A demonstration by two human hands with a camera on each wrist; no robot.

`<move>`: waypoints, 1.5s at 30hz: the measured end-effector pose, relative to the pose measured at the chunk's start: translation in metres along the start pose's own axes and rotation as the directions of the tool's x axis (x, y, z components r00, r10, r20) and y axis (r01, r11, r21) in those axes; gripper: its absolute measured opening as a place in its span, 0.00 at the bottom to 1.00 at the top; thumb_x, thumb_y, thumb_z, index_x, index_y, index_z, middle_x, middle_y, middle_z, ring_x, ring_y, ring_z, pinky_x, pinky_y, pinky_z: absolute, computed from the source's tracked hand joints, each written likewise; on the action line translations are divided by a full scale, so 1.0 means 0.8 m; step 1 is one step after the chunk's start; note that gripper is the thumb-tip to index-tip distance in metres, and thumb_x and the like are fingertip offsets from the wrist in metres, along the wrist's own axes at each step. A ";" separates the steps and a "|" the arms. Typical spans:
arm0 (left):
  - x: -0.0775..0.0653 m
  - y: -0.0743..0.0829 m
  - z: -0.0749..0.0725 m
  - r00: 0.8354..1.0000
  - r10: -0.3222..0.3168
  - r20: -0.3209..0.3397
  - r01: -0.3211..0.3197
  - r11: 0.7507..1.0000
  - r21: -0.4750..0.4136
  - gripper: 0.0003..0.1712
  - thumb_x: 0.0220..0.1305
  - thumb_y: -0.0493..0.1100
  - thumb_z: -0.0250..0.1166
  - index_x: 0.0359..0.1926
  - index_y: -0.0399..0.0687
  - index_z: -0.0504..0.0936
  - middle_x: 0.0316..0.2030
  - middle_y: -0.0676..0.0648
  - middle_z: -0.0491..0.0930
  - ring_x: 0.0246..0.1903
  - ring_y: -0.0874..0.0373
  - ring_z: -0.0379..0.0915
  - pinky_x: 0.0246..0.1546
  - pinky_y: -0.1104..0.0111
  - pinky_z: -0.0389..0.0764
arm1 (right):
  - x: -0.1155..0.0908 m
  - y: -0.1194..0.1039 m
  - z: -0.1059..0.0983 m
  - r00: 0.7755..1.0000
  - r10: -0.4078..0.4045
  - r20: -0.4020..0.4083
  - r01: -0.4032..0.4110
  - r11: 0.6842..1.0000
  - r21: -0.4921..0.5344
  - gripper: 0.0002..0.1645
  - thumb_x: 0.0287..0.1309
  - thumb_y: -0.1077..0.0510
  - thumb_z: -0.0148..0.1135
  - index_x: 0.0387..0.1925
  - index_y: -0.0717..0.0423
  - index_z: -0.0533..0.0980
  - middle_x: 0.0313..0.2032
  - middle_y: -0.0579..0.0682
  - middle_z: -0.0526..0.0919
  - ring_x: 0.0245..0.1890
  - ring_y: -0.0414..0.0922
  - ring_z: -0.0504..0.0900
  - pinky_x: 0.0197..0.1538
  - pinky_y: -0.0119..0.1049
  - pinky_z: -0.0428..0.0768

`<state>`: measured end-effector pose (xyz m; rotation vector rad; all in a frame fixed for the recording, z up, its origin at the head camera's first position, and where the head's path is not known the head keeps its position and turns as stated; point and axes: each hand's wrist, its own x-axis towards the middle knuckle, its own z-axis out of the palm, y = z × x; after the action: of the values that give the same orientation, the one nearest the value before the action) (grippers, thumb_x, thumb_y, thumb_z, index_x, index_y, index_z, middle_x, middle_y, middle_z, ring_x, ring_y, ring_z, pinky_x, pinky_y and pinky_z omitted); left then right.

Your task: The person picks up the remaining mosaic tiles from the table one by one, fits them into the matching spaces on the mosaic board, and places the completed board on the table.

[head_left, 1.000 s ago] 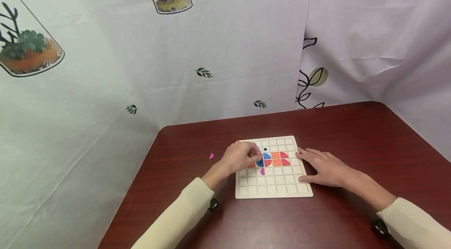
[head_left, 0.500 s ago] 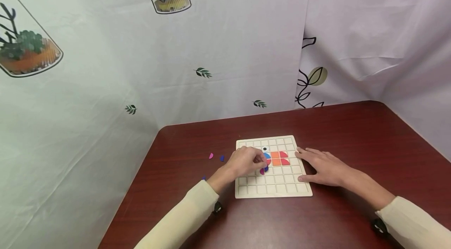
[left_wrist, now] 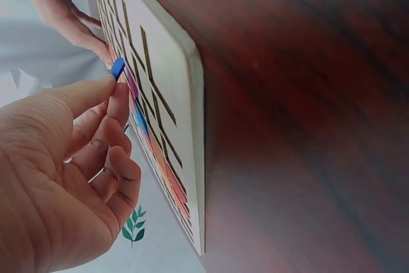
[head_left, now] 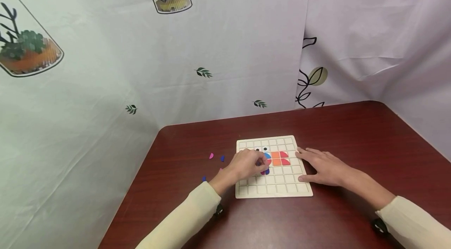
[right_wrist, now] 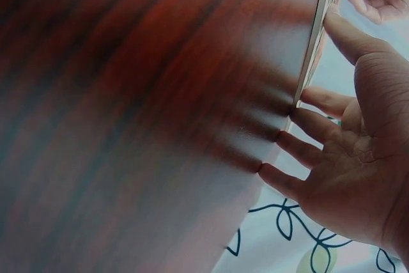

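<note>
A cream grid board [head_left: 273,190] lies on the table, carrying a pattern of coloured tiles. Between thumb and forefinger, my left hand [head_left: 246,165] pinches a small blue tile [left_wrist: 118,67], low over the middle of the board. Close to those fingertips sits a magenta tile [left_wrist: 131,84]. Orange square tiles [head_left: 275,155] and red rounded tiles [head_left: 284,162] fill cells to the right, and a white eye tile [head_left: 265,148] lies above. My left hand hides part of the pattern. With fingers spread, my right hand [head_left: 324,167] rests at the board's right edge.
Loose pieces lie on the table left of the board, among them a magenta piece [head_left: 211,156] and blue pieces [head_left: 204,178]. Behind the dark red-brown table [head_left: 338,123] hangs a white cloth [head_left: 225,45] printed with plants.
My left hand has shifted right and slightly nearer over the board, bringing the blue tile beside the magenta one. Loose pieces at the left came into view. My right hand stays in place.
</note>
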<state>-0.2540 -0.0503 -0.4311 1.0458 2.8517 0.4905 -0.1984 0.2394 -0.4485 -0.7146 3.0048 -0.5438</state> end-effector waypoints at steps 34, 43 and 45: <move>-0.003 -0.001 0.000 0.999 0.023 -0.049 -0.020 0.998 0.065 0.04 0.75 0.44 0.69 0.46 0.56 0.90 0.29 0.64 0.84 0.24 0.70 0.69 0.26 0.75 0.68 | 0.000 0.001 0.000 1.000 -0.022 -0.017 0.022 1.000 -0.010 0.52 0.57 0.32 0.75 0.71 0.62 0.74 0.73 0.64 0.72 0.71 0.69 0.69 0.62 0.70 0.71; -0.009 -0.003 -0.002 0.994 0.099 -0.047 -0.093 0.990 0.108 0.16 0.74 0.36 0.65 0.47 0.64 0.92 0.42 0.66 0.88 0.32 0.69 0.72 0.23 0.74 0.68 | 0.000 0.000 -0.001 1.000 -0.017 -0.008 0.017 1.000 -0.004 0.52 0.58 0.32 0.75 0.71 0.62 0.74 0.73 0.64 0.71 0.72 0.69 0.69 0.62 0.71 0.71; -0.011 -0.003 -0.001 0.993 0.114 -0.023 -0.111 0.987 0.118 0.16 0.74 0.37 0.66 0.47 0.66 0.92 0.44 0.66 0.88 0.36 0.69 0.74 0.25 0.75 0.69 | 0.000 0.000 -0.001 1.000 -0.016 -0.007 0.016 1.000 -0.004 0.52 0.58 0.32 0.75 0.72 0.61 0.74 0.73 0.64 0.71 0.72 0.69 0.69 0.62 0.71 0.71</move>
<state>-0.2491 -0.0579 -0.4313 1.2342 2.8896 0.3532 -0.1985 0.2398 -0.4474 -0.7398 3.0102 -0.5428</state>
